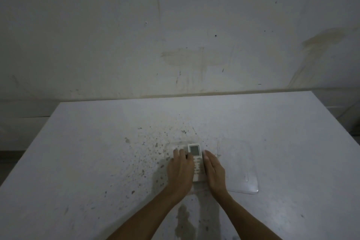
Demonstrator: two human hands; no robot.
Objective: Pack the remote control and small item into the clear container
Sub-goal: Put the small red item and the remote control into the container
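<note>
A white remote control (pixel 197 163) with a grey screen lies lengthwise on the white table (pixel 97 161). My left hand (pixel 180 171) lies palm down against its left side, fingers together. My right hand (pixel 214 171) presses against its right side, so the remote is gripped between both hands. Just beyond my left fingertips a pale, flat small item (pixel 180 145) shows, partly hidden by the hand. To the right of my right hand the clear container (pixel 251 189) lies flat on the table and is hard to see; nothing shows inside it.
The tabletop is speckled with dark stains around the hands and toward the left. A stained pale wall (pixel 175 35) stands directly behind the table's far edge. The table's left edge runs diagonally at the left, with dark floor beyond it.
</note>
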